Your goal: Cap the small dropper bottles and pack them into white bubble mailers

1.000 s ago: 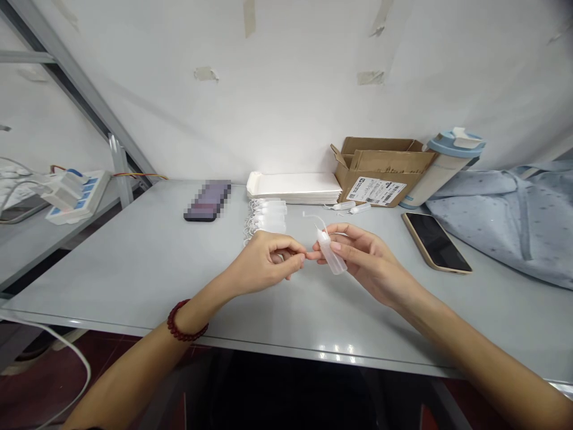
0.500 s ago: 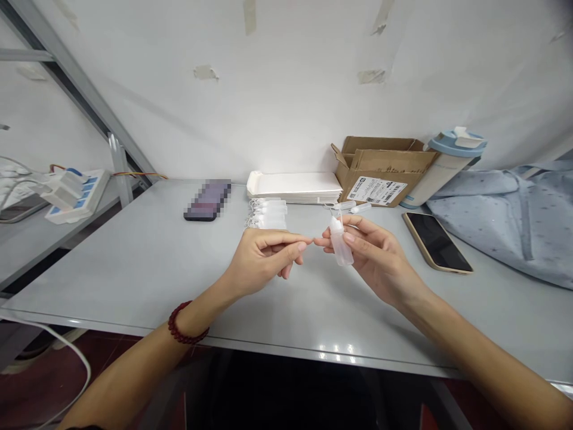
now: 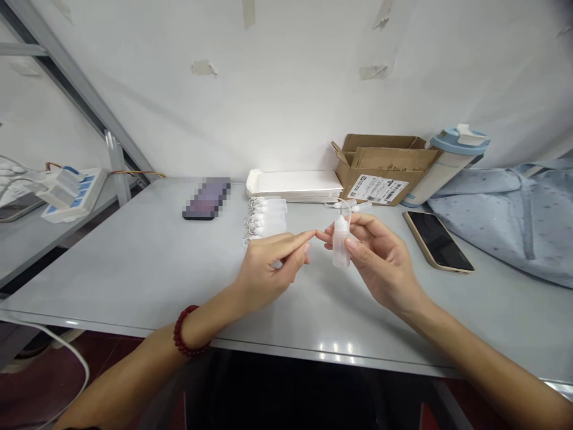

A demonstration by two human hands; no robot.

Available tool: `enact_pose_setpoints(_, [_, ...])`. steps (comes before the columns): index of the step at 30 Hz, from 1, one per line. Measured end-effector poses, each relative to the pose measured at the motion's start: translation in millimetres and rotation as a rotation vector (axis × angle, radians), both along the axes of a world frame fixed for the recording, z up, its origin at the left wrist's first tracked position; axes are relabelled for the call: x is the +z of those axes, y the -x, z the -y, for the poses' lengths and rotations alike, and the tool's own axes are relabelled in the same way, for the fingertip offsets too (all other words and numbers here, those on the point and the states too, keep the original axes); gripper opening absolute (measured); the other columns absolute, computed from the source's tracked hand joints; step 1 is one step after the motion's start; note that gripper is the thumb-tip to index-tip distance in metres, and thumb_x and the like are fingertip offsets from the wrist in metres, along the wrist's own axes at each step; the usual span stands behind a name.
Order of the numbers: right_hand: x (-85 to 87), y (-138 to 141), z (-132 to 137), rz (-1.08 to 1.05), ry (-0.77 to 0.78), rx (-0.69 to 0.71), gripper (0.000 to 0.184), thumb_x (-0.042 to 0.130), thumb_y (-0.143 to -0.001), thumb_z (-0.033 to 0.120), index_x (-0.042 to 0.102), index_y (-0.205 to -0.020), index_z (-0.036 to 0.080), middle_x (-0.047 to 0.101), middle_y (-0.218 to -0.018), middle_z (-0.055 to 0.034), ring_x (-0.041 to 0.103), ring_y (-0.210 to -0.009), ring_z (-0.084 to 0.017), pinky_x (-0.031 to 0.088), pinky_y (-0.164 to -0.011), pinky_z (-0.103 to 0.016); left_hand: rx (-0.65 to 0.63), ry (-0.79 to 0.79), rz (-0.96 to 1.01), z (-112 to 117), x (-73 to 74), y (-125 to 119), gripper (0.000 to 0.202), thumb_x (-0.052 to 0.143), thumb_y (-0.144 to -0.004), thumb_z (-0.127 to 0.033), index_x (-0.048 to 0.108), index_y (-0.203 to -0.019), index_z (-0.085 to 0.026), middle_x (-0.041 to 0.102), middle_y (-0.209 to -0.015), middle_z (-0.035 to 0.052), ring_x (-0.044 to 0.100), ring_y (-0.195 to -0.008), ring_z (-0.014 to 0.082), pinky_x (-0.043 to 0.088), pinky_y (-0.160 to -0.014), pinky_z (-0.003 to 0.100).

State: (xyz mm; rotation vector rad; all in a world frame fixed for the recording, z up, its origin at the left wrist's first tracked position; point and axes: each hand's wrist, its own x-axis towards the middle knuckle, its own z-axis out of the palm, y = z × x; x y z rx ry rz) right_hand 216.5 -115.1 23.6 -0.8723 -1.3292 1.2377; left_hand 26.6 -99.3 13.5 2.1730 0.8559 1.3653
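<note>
My right hand grips a small translucent dropper bottle between thumb and fingers, holding it upright above the table. A thin metal needle tip stands on its white top, and a clear loop strap runs off it toward my fingers. My left hand is to the left of the bottle with nothing seen in it. Its index finger points right, its tip touching or nearly touching a fingertip of my right hand. Behind my left hand lies a row of several similar bottles, partly hidden by it.
At the back stand a stack of white boxes, an open cardboard box and a tumbler. One phone lies right, another phone left. A patterned blue cloth bag covers the right end. Two more bottles lie behind my right hand.
The bottle has turned from tilted to upright, and its needle tip now shows. My left index finger has stretched out straighter, and the thumb has come slightly away from it.
</note>
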Motion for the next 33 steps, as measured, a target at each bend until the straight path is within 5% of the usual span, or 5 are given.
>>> enact_pose_setpoints(4, [0.0,3,1,-0.038,0.011,-0.014,0.026,0.065,-0.080,0.037,0.055,-0.103,0.028,0.065,-0.106,-0.0032,0.060,-0.109,-0.025,0.045,-0.098,-0.047,-0.016,-0.209,-0.054,1,-7.1,-4,0.036,0.045,-0.089,-0.010,0.058,-0.122,-0.017,0.061,-0.068,-0.0001,0.054,-0.055,0.0079,0.046,-0.052,0.019])
enact_pose_setpoints(11, [-2.0,-2,-4,-0.097,0.073,0.012,0.023,0.064,-0.081,0.036,0.056,-0.102,0.029,0.067,-0.104,-0.0022,0.061,-0.108,-0.024,0.042,-0.100,-0.047,-0.041,-0.256,-0.078,4,-6.0,-3,0.040,0.045,-0.089,-0.009,0.055,-0.126,-0.019,0.062,-0.074,0.0017,0.055,-0.062,0.0094,0.047,-0.056,0.020])
enact_pose_setpoints(22, [8.1,-2,-2,-0.165,0.164,0.050,0.018,0.064,-0.079,0.031,0.060,-0.096,0.025,0.068,-0.098,-0.0020,0.064,-0.103,-0.023,0.044,-0.098,-0.042,-0.065,0.256,0.188,1,6.4,4,0.022,0.049,-0.090,-0.020,0.069,-0.098,-0.015,0.061,-0.071,-0.0003,0.052,-0.047,0.0060,0.048,-0.054,0.024])
enact_pose_setpoints(33, [2.9,3,1,-0.198,0.286,0.306,0.017,0.061,-0.083,0.026,0.059,-0.098,0.021,0.069,-0.092,-0.0034,0.068,-0.091,-0.022,0.046,-0.093,-0.040,-0.119,0.674,0.340,-14,11.5,10,0.030,0.057,-0.087,-0.035,0.066,-0.109,-0.017,0.061,-0.083,0.0026,0.052,-0.051,0.0061,0.045,-0.049,0.022])
